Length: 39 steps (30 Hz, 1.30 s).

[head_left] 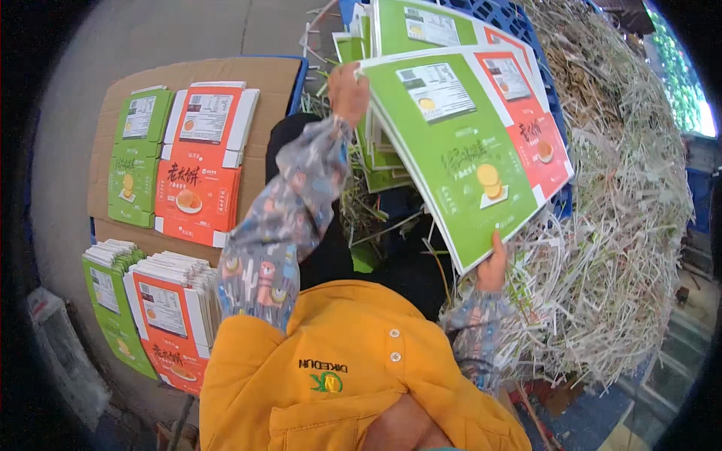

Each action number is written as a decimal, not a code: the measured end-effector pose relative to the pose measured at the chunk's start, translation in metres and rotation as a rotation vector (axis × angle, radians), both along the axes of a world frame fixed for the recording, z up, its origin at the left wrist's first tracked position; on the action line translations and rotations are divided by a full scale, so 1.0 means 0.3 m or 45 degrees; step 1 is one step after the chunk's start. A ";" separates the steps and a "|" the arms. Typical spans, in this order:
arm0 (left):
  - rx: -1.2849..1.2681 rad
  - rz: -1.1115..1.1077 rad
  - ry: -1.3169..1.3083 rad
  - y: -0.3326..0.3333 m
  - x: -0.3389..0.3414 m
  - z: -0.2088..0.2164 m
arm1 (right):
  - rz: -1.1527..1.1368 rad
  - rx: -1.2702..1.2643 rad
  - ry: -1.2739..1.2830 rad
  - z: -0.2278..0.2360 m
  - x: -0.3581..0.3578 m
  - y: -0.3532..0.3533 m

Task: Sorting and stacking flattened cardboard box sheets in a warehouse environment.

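A large printed cardboard sheet [459, 150], green on one side and red-orange on the other with white borders, is held up in front of me. My left hand [349, 95] pinches its upper left corner, fingers closed. At the lower edge my right hand [492, 267] grips the sheet, thumb on top and the other fingers hidden beneath. Behind it lies a stack of similar printed sheets [387, 30], partly covered by the held one. Patterned grey sleeves cover both my forearms.
Left of me, a brown cardboard-topped surface [177, 71] bears stacks of green box blanks [139, 161] and red box blanks [199, 177], with more stacks nearer me. A large heap of shredded paper strips [602, 286] spreads on the right. A blue plastic crate [541, 56] shows behind the sheets.
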State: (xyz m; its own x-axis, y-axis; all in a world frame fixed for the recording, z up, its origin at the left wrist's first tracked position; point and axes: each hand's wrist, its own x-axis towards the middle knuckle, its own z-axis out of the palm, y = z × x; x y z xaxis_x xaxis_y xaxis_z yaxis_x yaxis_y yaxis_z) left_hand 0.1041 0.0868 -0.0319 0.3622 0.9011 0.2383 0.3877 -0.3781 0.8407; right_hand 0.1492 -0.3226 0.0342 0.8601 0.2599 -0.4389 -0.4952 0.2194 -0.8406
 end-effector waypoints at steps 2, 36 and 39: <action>0.030 -0.083 0.237 0.007 0.030 0.002 | -0.001 -0.084 0.109 -0.091 0.000 -0.112; -0.815 0.119 -0.186 -0.042 -0.075 -0.316 | 0.000 -0.088 0.099 -0.207 -0.015 -0.092; -0.698 0.187 -0.156 -0.086 -0.045 -0.277 | -0.039 -0.089 0.081 -0.238 -0.007 -0.120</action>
State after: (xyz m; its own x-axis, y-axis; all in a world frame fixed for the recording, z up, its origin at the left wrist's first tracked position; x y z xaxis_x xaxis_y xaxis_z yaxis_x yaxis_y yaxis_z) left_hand 0.0905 0.0611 -0.1150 0.2231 0.9435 -0.2451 0.2907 0.1756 0.9406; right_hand 0.1472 -0.3588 -0.0372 0.8371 0.2008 -0.5088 -0.5419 0.1772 -0.8216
